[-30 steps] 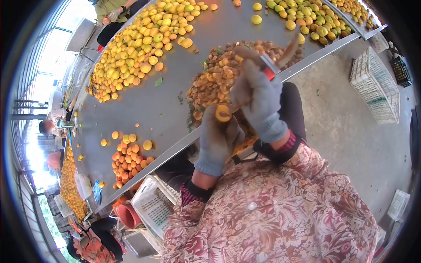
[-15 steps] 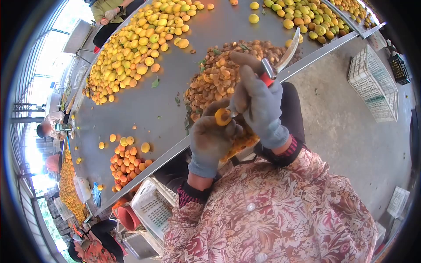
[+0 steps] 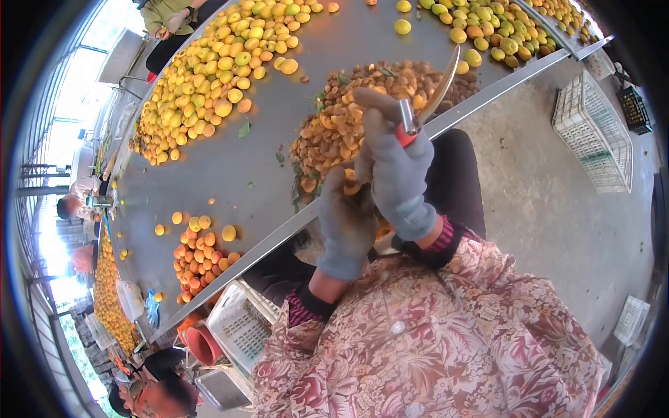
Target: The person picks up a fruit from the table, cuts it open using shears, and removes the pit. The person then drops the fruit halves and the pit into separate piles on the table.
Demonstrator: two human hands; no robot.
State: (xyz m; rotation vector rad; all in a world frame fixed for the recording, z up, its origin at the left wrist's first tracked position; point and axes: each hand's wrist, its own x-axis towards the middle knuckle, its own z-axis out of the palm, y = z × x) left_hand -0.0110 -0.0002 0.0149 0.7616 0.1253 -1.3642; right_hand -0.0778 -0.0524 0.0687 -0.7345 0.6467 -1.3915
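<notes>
My right hand [image 3: 401, 171], in a grey glove, is closed around the red handle of a curved knife [image 3: 442, 82], its blade pointing up and away. My left hand [image 3: 345, 230], also gloved, is closed just below and beside it. An apricot [image 3: 351, 182] shows between the two hands, held in my left fingers and mostly covered by them. Right behind my hands lies a heap of brown apricot stones [image 3: 334, 136] on the metal table [image 3: 223, 177]. More orange fruit shows below my hands, largely hidden.
Yellow apricots [image 3: 209, 83] are heaped at the back left, greener ones [image 3: 488, 31] at the back right. A small orange pile [image 3: 202, 261] sits near the table's front edge. White crates [image 3: 592, 132] [image 3: 240, 324] and a red bucket [image 3: 203, 345] stand on the floor. Other people sit around.
Both hands have shifted slightly and come closer together, the right one moving left with the knife. The apricot is now more covered by my fingers.
</notes>
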